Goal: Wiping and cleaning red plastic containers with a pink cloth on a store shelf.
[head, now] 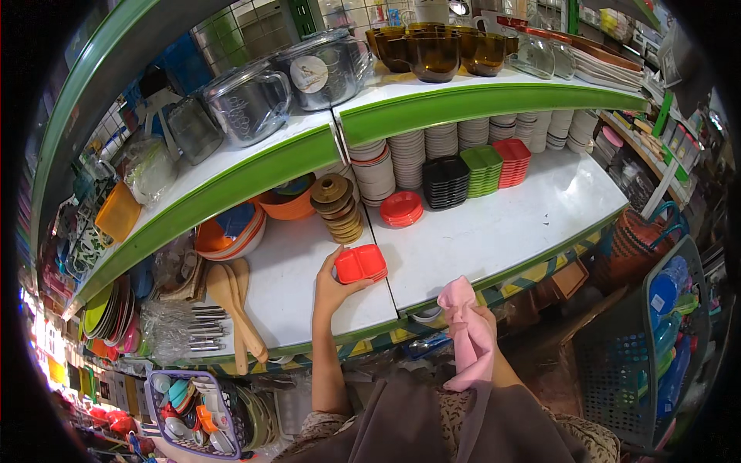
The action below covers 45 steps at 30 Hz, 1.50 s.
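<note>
My left hand (336,286) grips a small stack of red two-compartment sauce dishes (361,263) at its left and front edges, over the white shelf near the seam. A pink cloth (472,341) hangs bunched in my right hand (483,324), in front of the shelf's green edge. Behind the held dishes stand a stack of brown and tan lidded or ringed pieces (336,202) and a stack of round red dishes (401,209). Farther right are stacks of black (445,182), green (482,170) and red (513,162) divided dishes, side by side.
Stacks of white bowls (408,162) line the shelf's back. Wooden spatulas (234,307) lie at the left, past the front edge. Above, a green-edged shelf (492,110) holds amber glass bowls (433,55) and clear pitchers (249,104). A basket of utensils (151,399) stands lower left; a perforated crate (613,353) lower right.
</note>
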Each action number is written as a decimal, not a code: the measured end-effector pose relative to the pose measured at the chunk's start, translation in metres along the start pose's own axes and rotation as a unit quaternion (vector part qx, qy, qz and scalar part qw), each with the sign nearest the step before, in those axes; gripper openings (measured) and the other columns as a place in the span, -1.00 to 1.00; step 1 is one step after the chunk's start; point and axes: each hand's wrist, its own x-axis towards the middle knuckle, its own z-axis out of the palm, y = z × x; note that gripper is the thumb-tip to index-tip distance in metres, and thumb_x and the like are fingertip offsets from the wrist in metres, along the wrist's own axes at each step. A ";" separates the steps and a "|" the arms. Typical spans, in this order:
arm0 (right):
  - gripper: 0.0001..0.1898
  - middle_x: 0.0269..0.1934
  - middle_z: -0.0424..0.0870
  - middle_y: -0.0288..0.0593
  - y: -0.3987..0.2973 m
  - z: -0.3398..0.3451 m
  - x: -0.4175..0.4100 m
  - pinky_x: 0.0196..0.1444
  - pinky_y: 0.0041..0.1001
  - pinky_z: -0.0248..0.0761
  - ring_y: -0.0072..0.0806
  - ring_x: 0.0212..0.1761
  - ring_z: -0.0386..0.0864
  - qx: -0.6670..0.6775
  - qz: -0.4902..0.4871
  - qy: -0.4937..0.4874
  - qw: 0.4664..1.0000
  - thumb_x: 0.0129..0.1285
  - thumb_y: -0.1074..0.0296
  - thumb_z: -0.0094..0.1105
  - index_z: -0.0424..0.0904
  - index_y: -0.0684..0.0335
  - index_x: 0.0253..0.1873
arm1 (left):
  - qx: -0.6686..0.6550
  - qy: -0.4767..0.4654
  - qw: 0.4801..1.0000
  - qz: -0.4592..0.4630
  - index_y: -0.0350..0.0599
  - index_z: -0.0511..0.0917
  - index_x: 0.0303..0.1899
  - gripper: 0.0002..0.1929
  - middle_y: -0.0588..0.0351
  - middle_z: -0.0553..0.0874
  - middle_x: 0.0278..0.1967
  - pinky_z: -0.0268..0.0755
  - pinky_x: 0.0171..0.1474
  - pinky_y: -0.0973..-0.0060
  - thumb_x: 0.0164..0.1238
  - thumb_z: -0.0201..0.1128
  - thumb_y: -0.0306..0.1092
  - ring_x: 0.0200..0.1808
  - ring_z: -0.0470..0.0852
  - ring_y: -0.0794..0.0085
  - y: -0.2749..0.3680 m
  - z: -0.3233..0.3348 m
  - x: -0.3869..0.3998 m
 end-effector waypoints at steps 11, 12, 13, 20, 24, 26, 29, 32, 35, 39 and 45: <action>-0.40 0.14 0.51 0.08 -0.011 0.035 0.013 0.17 -0.34 0.40 -0.19 0.12 0.53 -0.374 -0.107 -0.047 0.920 0.15 0.41 0.02 0.24 0.48 0.32 | -0.522 0.045 0.847 0.091 -0.10 0.02 0.45 0.02 -0.08 0.45 0.23 0.39 0.27 0.20 -0.02 0.50 -0.24 0.26 0.46 0.11 0.051 0.023 -0.013; -0.39 0.16 0.51 0.07 -0.010 0.044 0.015 0.20 -0.34 0.38 -0.21 0.16 0.52 -0.414 -0.154 -0.035 0.897 0.15 0.42 0.05 0.24 0.46 0.33 | -0.537 0.031 0.840 0.075 -0.09 0.00 0.46 -0.02 -0.08 0.44 0.24 0.40 0.27 0.21 0.04 0.46 -0.20 0.26 0.46 0.11 0.064 0.036 -0.018; -0.37 0.19 0.50 0.01 -0.001 0.067 0.013 0.24 -0.37 0.36 -0.30 0.20 0.50 -0.514 -0.204 -0.042 0.832 0.13 0.46 0.15 0.26 0.44 0.34 | -0.548 0.016 0.834 0.060 -0.07 -0.01 0.46 -0.05 -0.09 0.43 0.25 0.40 0.27 0.21 0.09 0.41 -0.15 0.27 0.45 0.10 0.080 0.049 -0.026; -0.64 -0.05 0.55 0.07 0.057 0.080 0.041 -0.03 -0.18 0.43 0.05 -0.11 0.48 -0.793 -0.503 -0.165 0.300 -0.11 0.48 0.23 0.56 0.42 -0.12 | -0.484 0.128 0.866 0.006 -0.03 0.04 0.43 -0.27 -0.10 0.45 0.19 0.49 0.13 0.12 0.35 0.04 0.09 0.11 0.54 0.04 0.107 0.087 -0.047; -0.67 -0.09 0.58 -0.02 0.065 0.089 0.032 -0.17 -0.28 0.45 -0.04 -0.21 0.49 -0.796 -0.488 -0.222 0.281 -0.13 0.47 0.24 0.58 0.36 -0.16 | -0.536 0.060 0.842 0.026 -0.04 0.07 0.40 -0.29 -0.10 0.52 0.06 0.57 -0.04 0.20 0.37 0.01 0.15 -0.01 0.58 0.08 0.118 0.070 -0.040; -0.70 -0.10 0.58 -0.06 0.050 0.094 0.034 -0.21 -0.30 0.44 -0.05 -0.24 0.48 -0.790 -0.528 -0.227 0.214 -0.12 0.48 0.23 0.59 0.35 -0.18 | -0.500 0.077 0.861 0.059 -0.09 0.12 0.34 -0.27 -0.09 0.53 0.02 0.53 -0.02 0.21 0.34 0.00 0.24 -0.06 0.59 0.13 0.123 0.067 -0.039; -0.75 -0.11 0.60 -0.12 0.056 0.097 0.032 -0.26 -0.32 0.42 -0.08 -0.26 0.46 -0.808 -0.516 -0.126 0.256 -0.07 0.49 0.20 0.59 0.33 -0.20 | -0.386 0.106 0.910 0.105 -0.15 0.19 0.25 -0.25 -0.10 0.54 -0.01 0.53 0.02 0.14 0.34 -0.12 0.35 -0.08 0.61 0.12 0.122 0.077 -0.043; -0.73 -0.13 0.60 -0.13 0.064 0.092 0.027 -0.24 -0.33 0.42 -0.09 -0.28 0.45 -0.806 -0.498 -0.150 0.283 -0.09 0.50 0.20 0.60 0.33 -0.19 | -0.458 0.060 0.886 0.045 -0.16 0.19 0.26 -0.24 -0.10 0.54 -0.04 0.53 0.03 0.07 0.34 -0.12 0.37 -0.09 0.61 0.11 0.128 0.074 -0.037; -0.72 -0.14 0.60 -0.17 0.058 0.078 0.033 -0.23 -0.34 0.43 -0.11 -0.29 0.46 -0.795 -0.479 -0.234 0.290 -0.14 0.49 0.22 0.60 0.31 -0.22 | -0.485 0.040 0.874 -0.024 -0.17 0.23 0.26 -0.28 -0.10 0.56 -0.11 0.53 0.02 0.01 0.40 -0.22 0.33 -0.10 0.62 0.06 0.128 0.069 -0.036; -0.72 -0.15 0.61 -0.24 0.038 0.095 0.034 -0.23 -0.37 0.45 -0.18 -0.27 0.51 -0.840 -0.468 -0.206 0.180 -0.18 0.47 0.23 0.62 0.26 -0.24 | -0.523 0.087 0.845 -0.068 -0.12 0.21 0.28 -0.30 -0.17 0.57 -0.08 0.55 -0.03 0.04 0.40 -0.23 0.31 -0.10 0.64 -0.09 0.115 0.079 -0.046; -0.75 -0.16 0.61 -0.33 0.058 0.095 0.023 -0.31 -0.38 0.48 -0.23 -0.30 0.49 -0.806 -0.475 -0.266 0.233 -0.21 0.42 0.24 0.61 0.20 -0.30 | -0.551 -0.017 0.833 -0.051 -0.11 0.18 0.30 -0.33 -0.23 0.56 -0.05 0.55 -0.03 0.06 0.42 -0.22 0.25 -0.11 0.67 -0.12 0.122 0.066 -0.055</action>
